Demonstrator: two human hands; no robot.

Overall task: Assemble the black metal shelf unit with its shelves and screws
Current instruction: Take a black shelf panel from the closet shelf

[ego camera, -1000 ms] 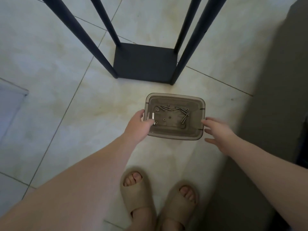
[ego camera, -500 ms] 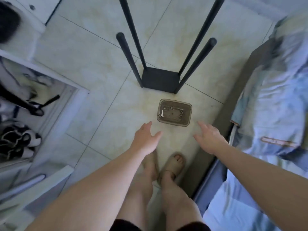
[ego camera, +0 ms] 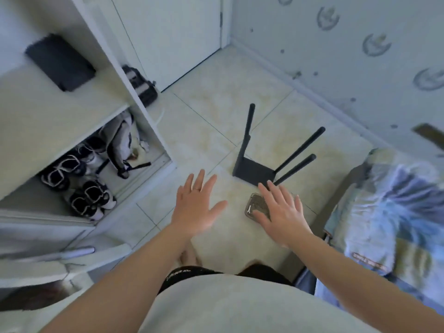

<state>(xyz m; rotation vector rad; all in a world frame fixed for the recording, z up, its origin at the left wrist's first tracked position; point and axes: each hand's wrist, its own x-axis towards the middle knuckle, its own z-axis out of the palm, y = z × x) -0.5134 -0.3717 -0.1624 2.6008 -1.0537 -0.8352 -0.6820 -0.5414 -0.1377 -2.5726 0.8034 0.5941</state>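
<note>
Both hands, left hand [ego camera: 195, 207] and right hand [ego camera: 283, 213], hover empty, fingers spread; one careless step could kick the clear plastic screw box [ego camera: 255, 206] and scatter screws.

Left hand [ego camera: 195, 207], right hand [ego camera: 283, 212]: outstretched, empty (fingers [ego camera: 206, 183] splayed).

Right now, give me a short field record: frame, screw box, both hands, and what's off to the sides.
frame: black shelf frame, one panel on the floor, four posts pointing up
screw box: clear box on the tiles, near side of the frame, partly hidden by the right hand
left hand: open, empty
right hand: open, empty
left side: white cabinet holding shoes
right side: bedding
</note>
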